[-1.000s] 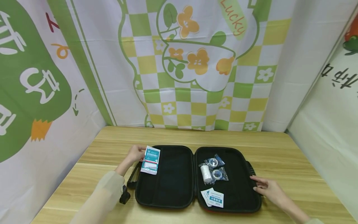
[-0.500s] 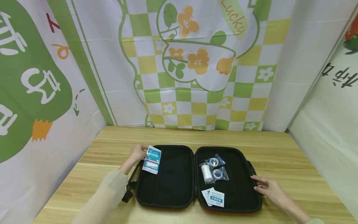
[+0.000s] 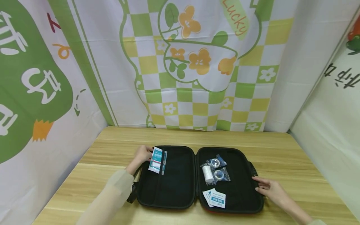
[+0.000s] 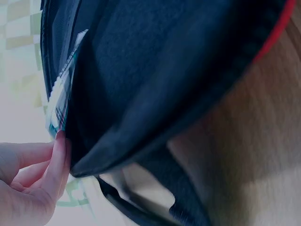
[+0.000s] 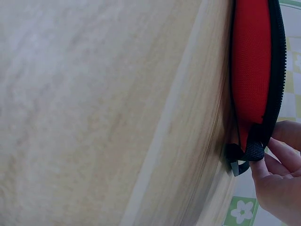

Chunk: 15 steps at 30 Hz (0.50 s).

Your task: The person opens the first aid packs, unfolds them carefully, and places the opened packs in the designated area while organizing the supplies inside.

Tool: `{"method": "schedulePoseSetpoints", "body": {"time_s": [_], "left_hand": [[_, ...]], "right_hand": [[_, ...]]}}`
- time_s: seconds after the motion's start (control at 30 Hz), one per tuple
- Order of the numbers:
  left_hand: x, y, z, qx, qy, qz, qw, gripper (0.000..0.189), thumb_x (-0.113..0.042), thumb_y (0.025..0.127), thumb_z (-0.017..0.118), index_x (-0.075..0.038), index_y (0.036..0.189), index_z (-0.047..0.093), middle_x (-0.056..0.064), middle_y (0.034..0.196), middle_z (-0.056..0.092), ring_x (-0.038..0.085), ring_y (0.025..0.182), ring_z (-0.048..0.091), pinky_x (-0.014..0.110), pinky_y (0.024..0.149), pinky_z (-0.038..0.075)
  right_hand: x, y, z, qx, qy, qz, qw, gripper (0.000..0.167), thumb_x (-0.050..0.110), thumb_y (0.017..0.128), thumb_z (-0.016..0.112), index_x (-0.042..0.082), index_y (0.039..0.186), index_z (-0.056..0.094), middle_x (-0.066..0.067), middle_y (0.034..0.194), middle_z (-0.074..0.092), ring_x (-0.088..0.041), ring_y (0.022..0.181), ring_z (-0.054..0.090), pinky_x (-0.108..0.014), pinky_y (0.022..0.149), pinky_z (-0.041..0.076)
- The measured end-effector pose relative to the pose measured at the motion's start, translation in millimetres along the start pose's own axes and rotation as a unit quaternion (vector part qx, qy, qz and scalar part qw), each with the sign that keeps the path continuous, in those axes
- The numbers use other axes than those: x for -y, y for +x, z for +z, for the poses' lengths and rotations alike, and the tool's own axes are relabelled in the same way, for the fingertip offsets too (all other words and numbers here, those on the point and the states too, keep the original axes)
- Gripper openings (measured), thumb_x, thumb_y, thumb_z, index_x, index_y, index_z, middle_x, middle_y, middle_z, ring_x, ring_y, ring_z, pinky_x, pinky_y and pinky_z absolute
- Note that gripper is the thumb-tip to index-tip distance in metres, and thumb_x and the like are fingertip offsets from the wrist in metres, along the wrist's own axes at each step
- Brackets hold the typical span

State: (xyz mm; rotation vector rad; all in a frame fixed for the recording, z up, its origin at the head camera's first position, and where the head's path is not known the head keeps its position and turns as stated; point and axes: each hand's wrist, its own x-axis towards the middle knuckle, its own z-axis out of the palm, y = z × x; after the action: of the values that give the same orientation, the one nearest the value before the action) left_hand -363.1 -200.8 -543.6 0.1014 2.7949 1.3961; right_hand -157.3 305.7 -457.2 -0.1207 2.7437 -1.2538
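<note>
My left hand [image 3: 143, 154] pinches a flat teal-and-white medical packet [image 3: 156, 160] by its edge, at the far left side of an open black case [image 3: 177, 184]. A dark strap inside the left half crosses over the packet, whose right part shows beyond it. From the left wrist view, the packet [image 4: 63, 96] stands edge-on between fingertips and the case's black lining. My right hand [image 3: 271, 190] grips the outer rim of the right half. In the right wrist view, thumb and fingers sit at the case's red shell [image 5: 251, 61], beside a small black strap loop [image 5: 254, 150].
In the right half lie a white bandage roll [image 3: 207, 174], two wrapped tape rolls, one being the upper tape roll [image 3: 215, 162], and small white-and-blue sachets [image 3: 217, 199]. A black strap [image 3: 132, 193] hangs off the case's left side. Printed curtains surround the wooden table [image 3: 295, 162].
My left hand has moved right with the packet, which has slid partly beneath the strap in the left half. My right hand stays at the case's rim.
</note>
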Motion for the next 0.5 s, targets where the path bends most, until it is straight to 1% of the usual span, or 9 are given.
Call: {"method": "schedulePoseSetpoints", "body": {"time_s": [0.03,0.13,0.2,0.23,0.3,0.33,0.37,0.47,0.5], "left_hand": [[2.6,-0.1,2.4,0.001,-0.016,0.026,0.9995,0.027,0.009,0.067,0.057,0.005,0.092,0.066,0.015,0.066,0.063,0.018,0.05,0.059,0.029,0.042,0.049],[-20.7,-14.8,3.0,-0.004,-0.027,0.019,0.9994,0.025,0.011,0.067,0.058,0.008,0.091,0.065,0.017,0.066,0.063,0.018,0.051,0.06,0.028,0.042,0.05],[-53.5,-33.1,-1.7,-0.005,-0.02,-0.036,0.9991,0.027,0.012,0.069,0.06,0.008,0.094,0.064,0.02,0.073,0.064,0.023,0.056,0.062,0.032,0.047,0.052],[-64.0,-39.3,-2.8,-0.008,-0.024,-0.046,0.9986,0.027,0.013,0.068,0.06,0.009,0.095,0.063,0.02,0.074,0.063,0.023,0.056,0.062,0.032,0.047,0.052],[-87.0,-51.1,-6.1,-0.005,-0.011,-0.088,0.996,0.028,0.015,0.068,0.06,0.011,0.096,0.062,0.023,0.077,0.062,0.027,0.058,0.062,0.035,0.05,0.053],[-91.5,-53.2,-6.2,-0.003,-0.008,-0.092,0.9957,0.027,0.016,0.068,0.059,0.011,0.095,0.061,0.022,0.076,0.061,0.026,0.057,0.061,0.034,0.049,0.053],[-87.1,-52.1,-5.1,0.004,-0.023,-0.068,0.9974,0.024,0.015,0.067,0.06,0.009,0.09,0.063,0.019,0.072,0.06,0.024,0.053,0.06,0.031,0.046,0.052],[-86.9,-48.4,-1.6,0.02,-0.012,-0.072,0.9971,0.019,0.015,0.068,0.058,0.008,0.086,0.061,0.017,0.066,0.058,0.021,0.051,0.058,0.031,0.045,0.051],[-86.4,-45.6,0.3,0.025,-0.007,-0.085,0.9961,0.019,0.014,0.07,0.058,0.007,0.087,0.061,0.016,0.067,0.058,0.021,0.053,0.059,0.031,0.046,0.052]], "right_hand": [[0,-0.2,0,0.001,0.002,0.001,1.0,0.045,0.008,0.081,0.061,-0.012,0.12,0.047,-0.033,0.119,0.046,-0.04,0.098,0.053,-0.029,0.068,0.051],[0,-0.7,0,0.004,0.006,-0.001,1.0,0.046,0.008,0.082,0.061,-0.012,0.12,0.047,-0.034,0.119,0.045,-0.04,0.098,0.053,-0.029,0.068,0.051],[0,-1.1,0,0.004,0.01,-0.001,0.9999,0.046,0.008,0.082,0.061,-0.012,0.12,0.047,-0.033,0.12,0.045,-0.04,0.099,0.053,-0.029,0.068,0.051],[0,-1.4,0,0.005,0.011,-0.002,0.9999,0.046,0.008,0.082,0.061,-0.012,0.12,0.047,-0.033,0.12,0.045,-0.04,0.099,0.053,-0.029,0.068,0.051],[0,-1.4,0,0.005,0.015,-0.002,0.9999,0.046,0.007,0.081,0.061,-0.012,0.12,0.047,-0.033,0.12,0.045,-0.04,0.099,0.053,-0.029,0.068,0.051],[0,-1.5,0,0.004,0.017,-0.001,0.9999,0.046,0.007,0.081,0.061,-0.012,0.12,0.047,-0.033,0.12,0.045,-0.04,0.099,0.053,-0.029,0.069,0.051],[0,-1.4,0,0.003,0.015,-0.005,0.9999,0.045,0.007,0.081,0.061,-0.012,0.12,0.047,-0.034,0.12,0.045,-0.04,0.098,0.053,-0.029,0.069,0.051],[0,-1.4,0,0.002,0.013,-0.009,0.9999,0.045,0.007,0.081,0.062,-0.013,0.119,0.048,-0.034,0.119,0.045,-0.04,0.098,0.053,-0.03,0.069,0.051],[-1,-1.2,0,0.001,0.011,-0.01,0.9999,0.045,0.007,0.081,0.062,-0.013,0.119,0.048,-0.034,0.119,0.045,-0.04,0.097,0.054,-0.03,0.069,0.051]]}}
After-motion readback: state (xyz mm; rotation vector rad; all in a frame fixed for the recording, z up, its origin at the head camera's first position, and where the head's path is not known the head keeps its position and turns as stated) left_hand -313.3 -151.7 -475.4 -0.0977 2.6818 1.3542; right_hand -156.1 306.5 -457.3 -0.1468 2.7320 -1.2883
